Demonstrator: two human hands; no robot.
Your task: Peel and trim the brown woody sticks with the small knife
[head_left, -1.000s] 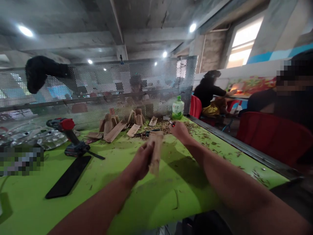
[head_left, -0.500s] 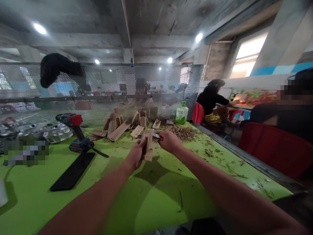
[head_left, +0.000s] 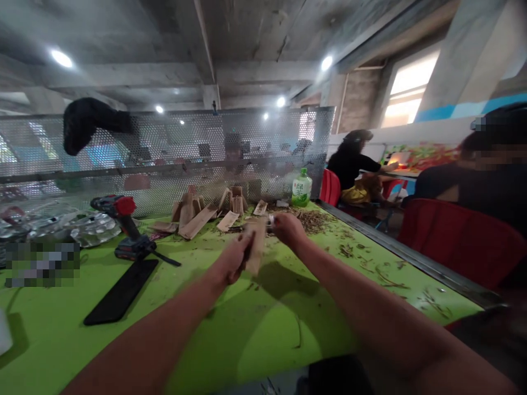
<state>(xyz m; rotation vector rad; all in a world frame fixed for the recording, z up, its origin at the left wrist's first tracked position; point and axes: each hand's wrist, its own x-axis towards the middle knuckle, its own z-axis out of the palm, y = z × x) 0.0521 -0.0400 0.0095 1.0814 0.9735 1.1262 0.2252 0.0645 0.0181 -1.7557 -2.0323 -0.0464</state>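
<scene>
My left hand [head_left: 235, 257] is closed around the lower left side of a flat, light brown wooden piece [head_left: 257, 247], tilted and blurred by motion. My right hand [head_left: 289, 229] is closed just right of the wood, its fingers around what looks like a utility knife [head_left: 270, 220]. Only a small pale part of the knife shows beside the fingers, and I cannot tell whether it touches the wood. Behind the hands, several similar wooden pieces [head_left: 199, 221] lie or lean near the perforated metal screen. A heap of brown shavings [head_left: 315, 220] lies beyond my right hand.
A cordless drill [head_left: 130, 230] stands at left on the green table [head_left: 197, 340], near a black flat slab [head_left: 121, 293] and clear plastic-wrapped items [head_left: 93, 227]. A green-capped bottle [head_left: 302, 189] stands by the perforated screen [head_left: 177, 142]. People sit on red chairs [head_left: 457, 236] at right.
The wooden piece has turned and become blurred in my left hand. The knife at my right hand shows less than before. The whole view has shifted slightly.
</scene>
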